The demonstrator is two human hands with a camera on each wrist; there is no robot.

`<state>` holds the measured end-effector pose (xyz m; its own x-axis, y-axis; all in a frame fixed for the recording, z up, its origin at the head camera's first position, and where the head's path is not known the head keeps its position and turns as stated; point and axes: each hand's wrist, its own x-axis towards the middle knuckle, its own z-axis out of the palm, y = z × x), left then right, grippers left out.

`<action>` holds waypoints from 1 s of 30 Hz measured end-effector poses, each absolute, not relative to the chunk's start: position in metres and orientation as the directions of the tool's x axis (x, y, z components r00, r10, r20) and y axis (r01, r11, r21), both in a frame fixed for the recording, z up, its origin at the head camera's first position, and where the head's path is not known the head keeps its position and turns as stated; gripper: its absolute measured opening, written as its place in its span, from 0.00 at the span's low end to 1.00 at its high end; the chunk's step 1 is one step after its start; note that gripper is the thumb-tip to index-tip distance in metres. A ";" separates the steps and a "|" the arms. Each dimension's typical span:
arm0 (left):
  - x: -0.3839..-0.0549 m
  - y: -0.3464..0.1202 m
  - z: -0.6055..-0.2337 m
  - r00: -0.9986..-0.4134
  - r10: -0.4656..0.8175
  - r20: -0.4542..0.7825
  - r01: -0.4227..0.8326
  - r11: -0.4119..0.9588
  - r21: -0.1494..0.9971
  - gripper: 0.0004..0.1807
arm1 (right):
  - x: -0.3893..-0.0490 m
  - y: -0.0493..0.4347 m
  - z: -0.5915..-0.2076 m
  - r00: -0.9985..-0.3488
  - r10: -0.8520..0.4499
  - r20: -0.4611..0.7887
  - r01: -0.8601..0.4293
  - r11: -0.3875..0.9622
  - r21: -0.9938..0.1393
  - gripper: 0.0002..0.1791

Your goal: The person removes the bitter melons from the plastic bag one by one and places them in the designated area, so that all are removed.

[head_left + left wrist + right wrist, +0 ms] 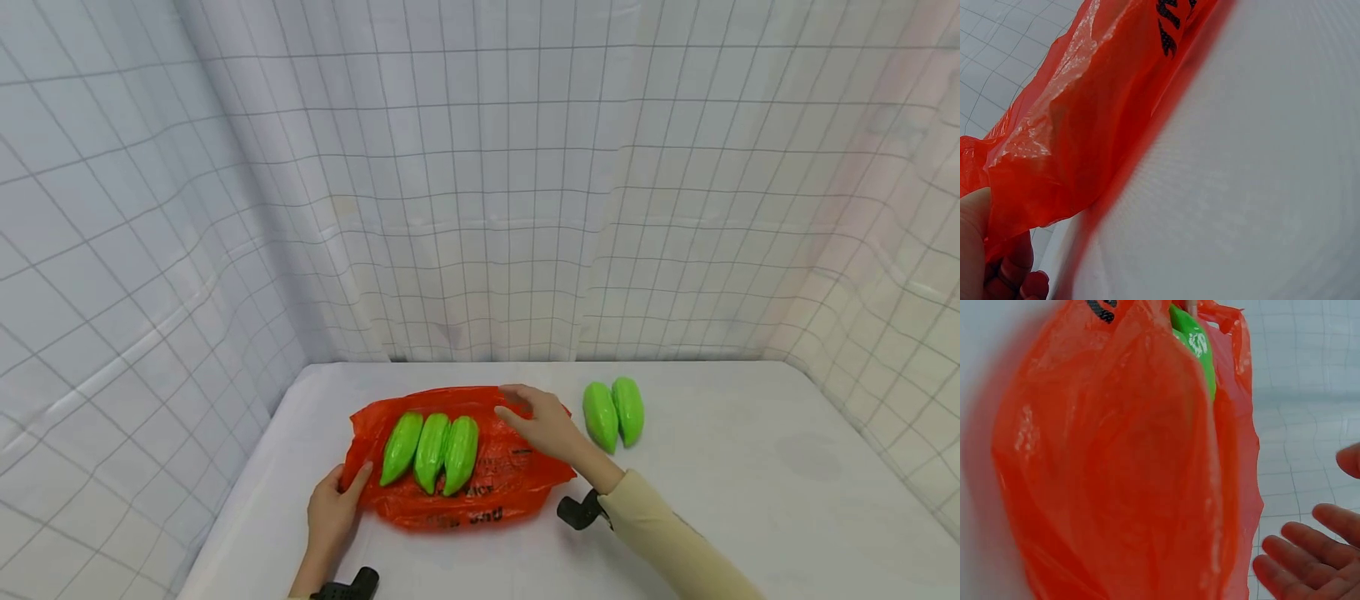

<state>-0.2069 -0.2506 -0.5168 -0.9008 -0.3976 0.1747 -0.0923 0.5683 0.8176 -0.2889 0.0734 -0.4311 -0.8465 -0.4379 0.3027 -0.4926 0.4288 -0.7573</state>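
The crumpled red plastic bag [521, 479], black-lettered, has its left edge pinched by the left hand [330, 512] — three glossy green fruits [431, 450] lie side by side against its left part, two matching fruits [600, 415] just right of it.

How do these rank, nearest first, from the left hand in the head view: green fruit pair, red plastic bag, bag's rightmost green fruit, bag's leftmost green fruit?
1. Red plastic bag: left edge pinched by the left hand.
2. Bag's leftmost green fruit: left of centre.
3. Bag's rightmost green fruit: near centre.
4. Green fruit pair: on the table, right of bag.
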 end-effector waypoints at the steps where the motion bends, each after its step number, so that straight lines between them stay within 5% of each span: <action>1: -0.207 -0.251 -0.517 -0.901 -0.398 0.175 -0.093 0.569 0.817 0.23 | -0.290 0.072 -0.431 -0.843 -0.461 0.278 -0.490 0.443 -0.751 0.29; 18: -0.207 -0.250 -0.518 -0.897 -0.403 0.183 -0.091 0.572 0.815 0.23 | -0.300 0.042 -0.439 -0.828 -0.559 -0.038 -0.398 0.634 -0.664 0.44; 30: -0.208 -0.250 -0.519 -0.897 -0.403 0.180 -0.087 0.561 0.823 0.23 | -0.304 0.021 -0.452 -0.880 -0.468 -0.075 -0.313 0.692 -0.651 0.47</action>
<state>-0.2079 -0.2500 -0.5188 -0.8975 -0.4028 0.1799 -0.0870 0.5613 0.8230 -0.3036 0.0213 -0.4523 -0.8803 -0.4685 -0.0753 -0.3125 0.6919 -0.6508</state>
